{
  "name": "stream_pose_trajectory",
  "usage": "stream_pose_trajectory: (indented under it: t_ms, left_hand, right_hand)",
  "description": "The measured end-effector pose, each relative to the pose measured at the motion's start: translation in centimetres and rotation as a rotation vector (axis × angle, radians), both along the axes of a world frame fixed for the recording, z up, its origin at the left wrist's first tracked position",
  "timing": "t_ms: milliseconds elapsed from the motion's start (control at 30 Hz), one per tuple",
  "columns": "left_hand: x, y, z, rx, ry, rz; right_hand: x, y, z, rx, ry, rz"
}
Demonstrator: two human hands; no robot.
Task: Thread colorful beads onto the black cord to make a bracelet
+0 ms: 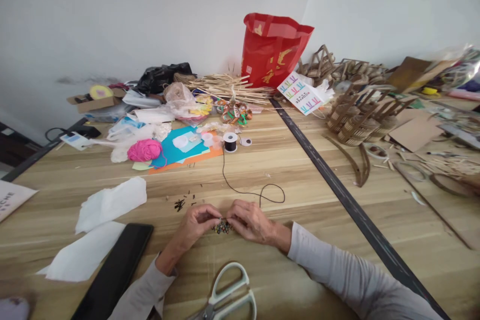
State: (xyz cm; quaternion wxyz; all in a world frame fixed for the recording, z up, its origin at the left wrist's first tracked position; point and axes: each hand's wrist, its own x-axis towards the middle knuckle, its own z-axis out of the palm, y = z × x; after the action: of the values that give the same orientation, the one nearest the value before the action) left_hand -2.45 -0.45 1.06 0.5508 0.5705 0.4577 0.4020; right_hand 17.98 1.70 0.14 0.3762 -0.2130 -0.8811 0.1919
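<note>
Several small multicoloured beads (224, 228) lie in a little heap on the wooden table, just below my fingertips. My left hand (195, 226) is closed in a pinch at the heap's upper left; what sits between thumb and finger is too small to make out. From the right, my right hand (250, 221) pinches close to the left one, fingertips nearly meeting. A thin black cord (240, 191) runs from a white spool of black cord (230, 143), loops on the table and passes behind my right hand, which appears to hold its end.
White-handled scissors (228, 292) lie near me. Short black pieces (180, 204) are scattered at left, by white paper sheets (112, 202) and a black slab (116, 270). Pink yarn (144, 150), a red bag (275, 52) and small woven baskets (358, 127) stand farther back.
</note>
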Motion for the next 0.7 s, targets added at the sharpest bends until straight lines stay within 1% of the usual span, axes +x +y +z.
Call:
stream_pose_trajectory:
  t_ms: [267, 533, 700]
  left_hand:
    - [0.3, 0.0, 0.3, -0.007, -0.014, -0.005]
    - [-0.01, -0.01, 0.12, 0.006, -0.001, 0.014]
    - [0.11, -0.07, 0.07, 0.008, -0.01, -0.004]
  right_hand:
    - [0.06, 0.03, -0.31, -0.007, -0.031, 0.003]
    - [0.11, 0.04, -0.31, -0.015, -0.046, 0.006]
    - [0.07, 0.06, -0.21, -0.005, -0.043, 0.011]
